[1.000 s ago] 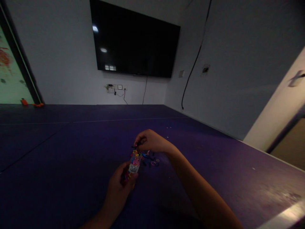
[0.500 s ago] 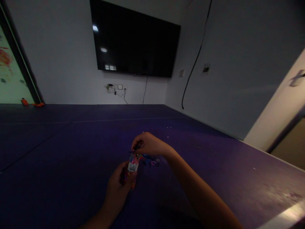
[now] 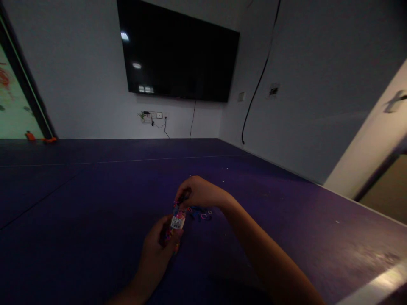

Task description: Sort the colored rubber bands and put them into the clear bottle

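My left hand (image 3: pixel 159 241) is wrapped round a small clear container (image 3: pixel 178 222) with a white printed label, tilted and filled with colourful elastic bands. Above its top end, my right hand (image 3: pixel 193 192) pinches a few dark and coloured bands, its fingertips at the container's mouth. Several loose elastic bands (image 3: pixel 203 215), blue, pink and pale, lie in a small heap on the purple floor just right of the container. My right wrist partly covers that heap.
A large dark television (image 3: pixel 181 55) hangs on the far wall, with sockets (image 3: pixel 159 115) and cords below. A black cable (image 3: pixel 254 95) runs down the right wall. Orange objects (image 3: pixel 49 140) lie at far left. Small white scraps dot the purple floor (image 3: pixel 111 190).
My right fingers have moved slightly at the container's mouth, and the bands they pinch sit a little differently. My left hand keeps its hold. The view has shifted slightly.
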Demonstrator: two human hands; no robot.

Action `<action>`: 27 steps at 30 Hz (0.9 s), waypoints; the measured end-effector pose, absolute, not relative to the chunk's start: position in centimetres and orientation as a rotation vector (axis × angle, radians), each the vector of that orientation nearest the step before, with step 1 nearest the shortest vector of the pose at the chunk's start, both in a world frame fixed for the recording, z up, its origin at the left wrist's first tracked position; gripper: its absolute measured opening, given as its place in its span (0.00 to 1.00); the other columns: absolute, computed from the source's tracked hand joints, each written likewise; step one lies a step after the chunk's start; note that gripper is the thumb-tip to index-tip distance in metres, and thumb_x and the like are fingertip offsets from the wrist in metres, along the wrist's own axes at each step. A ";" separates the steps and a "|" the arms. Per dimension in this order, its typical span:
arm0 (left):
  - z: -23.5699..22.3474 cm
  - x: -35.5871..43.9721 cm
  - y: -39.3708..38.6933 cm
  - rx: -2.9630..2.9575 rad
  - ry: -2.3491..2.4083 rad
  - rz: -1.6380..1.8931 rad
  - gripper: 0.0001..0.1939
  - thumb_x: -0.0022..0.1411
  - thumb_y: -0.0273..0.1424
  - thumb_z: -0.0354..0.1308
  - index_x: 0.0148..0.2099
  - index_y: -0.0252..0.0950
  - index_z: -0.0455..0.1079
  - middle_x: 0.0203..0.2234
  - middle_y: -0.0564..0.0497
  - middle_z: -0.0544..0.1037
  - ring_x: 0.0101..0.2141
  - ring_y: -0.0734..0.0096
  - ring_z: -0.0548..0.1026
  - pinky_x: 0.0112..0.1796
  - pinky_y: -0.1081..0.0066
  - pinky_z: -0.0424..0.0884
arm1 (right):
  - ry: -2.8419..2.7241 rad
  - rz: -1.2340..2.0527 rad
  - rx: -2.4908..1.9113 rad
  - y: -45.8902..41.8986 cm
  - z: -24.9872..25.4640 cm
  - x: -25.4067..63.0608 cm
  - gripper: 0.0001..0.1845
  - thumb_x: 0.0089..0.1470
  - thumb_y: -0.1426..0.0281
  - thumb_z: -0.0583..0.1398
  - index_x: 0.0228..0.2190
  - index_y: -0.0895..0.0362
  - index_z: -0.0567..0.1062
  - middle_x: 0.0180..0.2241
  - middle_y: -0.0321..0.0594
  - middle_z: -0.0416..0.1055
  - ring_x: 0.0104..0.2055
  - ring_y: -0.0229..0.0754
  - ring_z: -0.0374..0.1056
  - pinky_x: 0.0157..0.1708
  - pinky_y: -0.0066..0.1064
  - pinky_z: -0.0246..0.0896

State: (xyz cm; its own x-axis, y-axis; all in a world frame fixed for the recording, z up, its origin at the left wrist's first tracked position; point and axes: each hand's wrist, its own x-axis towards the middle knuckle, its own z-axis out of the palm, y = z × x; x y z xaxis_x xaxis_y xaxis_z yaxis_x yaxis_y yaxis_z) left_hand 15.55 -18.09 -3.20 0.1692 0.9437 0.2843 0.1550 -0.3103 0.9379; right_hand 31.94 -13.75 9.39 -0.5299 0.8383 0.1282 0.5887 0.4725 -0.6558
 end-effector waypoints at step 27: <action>-3.1 15.6 -18.3 1.657 1.121 1.225 0.22 0.53 0.43 0.57 0.47 0.35 0.67 0.37 0.45 0.77 0.38 0.60 0.75 0.38 0.64 0.70 | -2.057 1.141 -1.265 -15.0 10.8 32.3 0.15 0.43 0.85 0.54 0.32 0.62 0.75 0.25 0.38 0.74 0.27 0.33 0.70 0.30 0.26 0.66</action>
State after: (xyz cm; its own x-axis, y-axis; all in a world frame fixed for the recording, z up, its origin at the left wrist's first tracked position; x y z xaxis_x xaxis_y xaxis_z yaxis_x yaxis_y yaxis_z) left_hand 15.64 -18.27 -3.06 0.1485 0.9469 0.2853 0.2006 -0.3113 0.9289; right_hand 32.31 -15.05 10.84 -0.4668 0.8837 -0.0329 0.4959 0.2307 -0.8372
